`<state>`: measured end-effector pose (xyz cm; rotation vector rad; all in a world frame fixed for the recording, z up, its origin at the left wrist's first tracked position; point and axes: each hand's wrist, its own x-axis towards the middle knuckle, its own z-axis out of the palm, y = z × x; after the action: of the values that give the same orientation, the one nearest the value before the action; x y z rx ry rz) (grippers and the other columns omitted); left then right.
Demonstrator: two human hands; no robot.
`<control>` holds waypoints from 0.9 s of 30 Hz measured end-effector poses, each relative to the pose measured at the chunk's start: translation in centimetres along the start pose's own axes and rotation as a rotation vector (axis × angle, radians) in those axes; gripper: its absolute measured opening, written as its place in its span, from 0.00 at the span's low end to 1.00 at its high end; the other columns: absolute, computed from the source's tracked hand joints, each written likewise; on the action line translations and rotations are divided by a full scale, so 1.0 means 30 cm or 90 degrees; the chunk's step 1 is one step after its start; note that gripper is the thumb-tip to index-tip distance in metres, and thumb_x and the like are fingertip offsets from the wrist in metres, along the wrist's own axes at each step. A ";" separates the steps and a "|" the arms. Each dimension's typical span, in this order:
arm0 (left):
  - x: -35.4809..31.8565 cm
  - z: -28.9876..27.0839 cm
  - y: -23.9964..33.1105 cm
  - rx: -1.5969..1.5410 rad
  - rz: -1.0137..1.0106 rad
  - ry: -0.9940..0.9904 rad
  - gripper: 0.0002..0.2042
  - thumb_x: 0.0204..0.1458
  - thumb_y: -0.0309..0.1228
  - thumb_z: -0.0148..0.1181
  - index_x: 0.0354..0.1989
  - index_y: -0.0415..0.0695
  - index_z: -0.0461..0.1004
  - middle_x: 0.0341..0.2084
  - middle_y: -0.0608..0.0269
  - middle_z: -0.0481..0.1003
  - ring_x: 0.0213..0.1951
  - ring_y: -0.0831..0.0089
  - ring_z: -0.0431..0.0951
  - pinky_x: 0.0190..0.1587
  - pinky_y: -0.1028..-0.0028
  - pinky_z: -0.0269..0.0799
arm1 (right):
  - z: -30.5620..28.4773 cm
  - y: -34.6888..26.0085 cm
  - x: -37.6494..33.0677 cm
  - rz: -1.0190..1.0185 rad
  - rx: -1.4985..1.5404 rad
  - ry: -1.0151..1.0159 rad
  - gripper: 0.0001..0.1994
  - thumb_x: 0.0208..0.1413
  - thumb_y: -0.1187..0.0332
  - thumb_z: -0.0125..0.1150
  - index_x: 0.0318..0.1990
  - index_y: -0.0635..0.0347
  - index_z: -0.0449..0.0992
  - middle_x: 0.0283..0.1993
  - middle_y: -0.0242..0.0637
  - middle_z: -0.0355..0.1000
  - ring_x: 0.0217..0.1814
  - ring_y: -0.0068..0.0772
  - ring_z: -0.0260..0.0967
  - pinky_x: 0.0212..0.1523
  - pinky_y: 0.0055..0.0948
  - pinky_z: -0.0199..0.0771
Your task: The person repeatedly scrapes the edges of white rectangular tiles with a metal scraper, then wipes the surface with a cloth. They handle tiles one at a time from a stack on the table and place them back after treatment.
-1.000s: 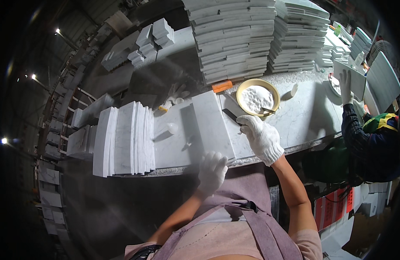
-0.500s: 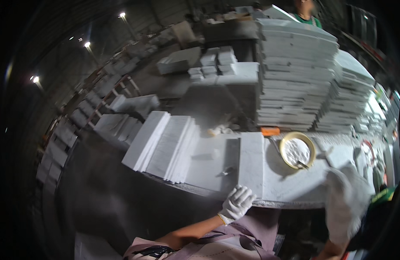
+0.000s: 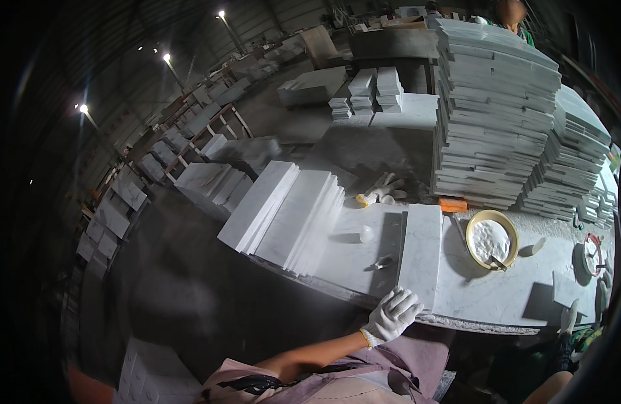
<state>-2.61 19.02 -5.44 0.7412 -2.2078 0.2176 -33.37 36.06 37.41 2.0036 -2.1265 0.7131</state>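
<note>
My left hand (image 3: 392, 315), in a white glove, lies with its fingers spread on the near end of a long white marble tile (image 3: 420, 249). The tile lies flat on the stone worktable (image 3: 526, 296). My right forearm (image 3: 547, 387) shows only at the lower right edge. A bit of white glove (image 3: 568, 318) above it at the table's edge may be my right hand; its fingers are too dim to read.
A leaning row of white tiles (image 3: 283, 215) stands on the table's left. A yellow bowl of white paste (image 3: 491, 239) holds a tool. Tall tile stacks (image 3: 492, 128) rise behind an orange tool (image 3: 453, 205). Another person's sleeve (image 3: 590, 337) is at far right.
The view has swung left and up. My left hand stays at the near end of the tile. My right hand has slid almost out of view at the lower right.
</note>
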 end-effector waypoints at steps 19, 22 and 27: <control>0.171 -0.117 0.027 -0.049 -0.042 -0.029 0.04 0.66 0.35 0.53 0.38 0.53 0.71 0.33 0.70 0.67 0.43 0.74 0.72 0.64 0.74 0.67 | 0.348 -0.003 -0.086 -0.027 0.090 0.040 0.16 0.47 0.79 0.67 0.46 0.61 0.82 0.37 0.41 0.76 0.39 0.48 0.74 0.44 0.44 0.73; 0.178 -0.153 0.001 0.006 0.014 -0.127 0.14 0.54 0.37 0.62 0.48 0.51 0.78 0.49 0.66 0.73 0.57 0.68 0.73 0.69 0.63 0.66 | 0.640 0.082 -0.140 -0.009 0.262 -0.066 0.18 0.55 0.84 0.63 0.53 0.62 0.82 0.35 0.41 0.79 0.26 0.33 0.73 0.29 0.33 0.73; 0.239 -0.150 -0.070 -0.037 0.000 -0.302 0.18 0.59 0.41 0.62 0.55 0.50 0.79 0.54 0.61 0.77 0.63 0.62 0.73 0.73 0.55 0.62 | 1.012 0.083 -0.320 0.474 0.710 -0.178 0.19 0.67 0.73 0.63 0.64 0.61 0.74 0.34 0.32 0.76 0.24 0.19 0.71 0.23 0.20 0.72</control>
<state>-2.34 15.86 2.69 0.8240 -2.6468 -0.0297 -28.08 31.93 6.19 1.5600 -3.0642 2.2401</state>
